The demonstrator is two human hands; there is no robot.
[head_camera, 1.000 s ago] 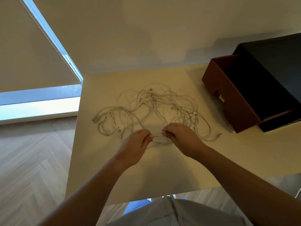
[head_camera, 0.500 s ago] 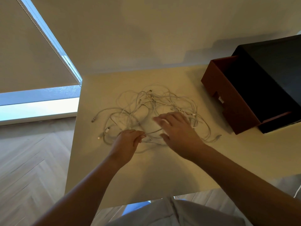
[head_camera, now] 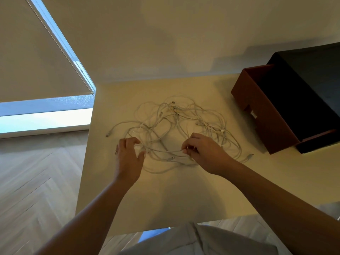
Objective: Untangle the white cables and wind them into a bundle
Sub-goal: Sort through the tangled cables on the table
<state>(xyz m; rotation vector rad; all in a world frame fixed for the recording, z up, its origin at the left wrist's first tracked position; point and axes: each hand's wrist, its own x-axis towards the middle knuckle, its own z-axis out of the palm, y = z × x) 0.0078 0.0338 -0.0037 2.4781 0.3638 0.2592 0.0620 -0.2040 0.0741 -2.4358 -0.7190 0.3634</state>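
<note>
Cables (head_camera: 176,115) tangled, left hand (head_camera: 128,160) grip unclear

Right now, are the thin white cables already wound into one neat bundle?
No, the thin white cables lie spread in loose tangled loops across the pale table.

Likely a room in a home. Herringbone wood floor (head_camera: 36,181), a roller blind (head_camera: 27,61) over a floor-level window (head_camera: 46,116), and a cream tabletop (head_camera: 174,196) with a brown storage box (head_camera: 266,116) against a plain wall (head_camera: 165,43)
</note>
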